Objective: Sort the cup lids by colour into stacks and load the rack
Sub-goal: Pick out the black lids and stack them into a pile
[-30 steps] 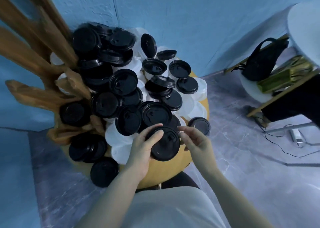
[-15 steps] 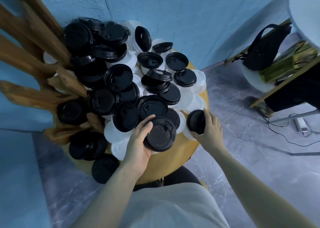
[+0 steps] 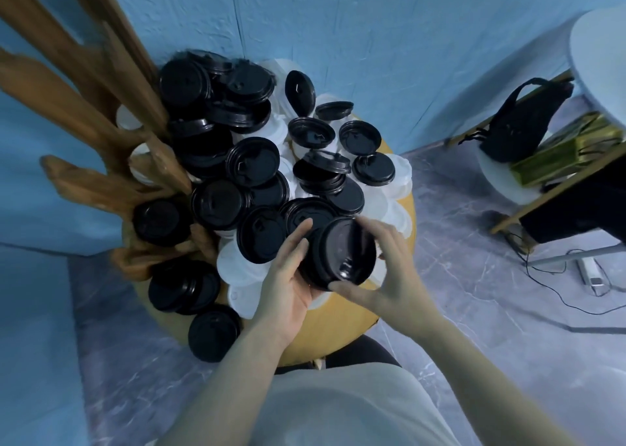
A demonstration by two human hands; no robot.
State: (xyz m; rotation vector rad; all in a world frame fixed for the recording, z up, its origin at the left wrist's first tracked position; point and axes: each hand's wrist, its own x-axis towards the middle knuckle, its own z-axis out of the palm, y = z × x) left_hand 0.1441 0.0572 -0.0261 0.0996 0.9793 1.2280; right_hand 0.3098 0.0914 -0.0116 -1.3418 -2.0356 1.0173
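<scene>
A small stack of black lids (image 3: 342, 254) sits between both hands above the near edge of the round yellow table (image 3: 338, 330). My left hand (image 3: 291, 276) cups the stack from the left and below. My right hand (image 3: 389, 269) grips its top lid, thumb under the near rim and fingers over the far rim. Several loose black lids (image 3: 252, 166) and white lids (image 3: 237, 266) lie heaped over the table. The wooden branch-shaped rack (image 3: 91, 123) stands at the left, with black lids (image 3: 159, 220) lodged among its arms.
A blue wall runs behind the table. On the grey floor to the right stand a low shelf with a black bag (image 3: 518, 123) and a green box (image 3: 555, 161), plus a power strip (image 3: 591, 272) with cables. A white round tabletop (image 3: 603, 59) is at the far right.
My right hand picked a black lid from the table's right edge and brought it left onto the lid in my left hand. The left hand stayed near the table's front.
</scene>
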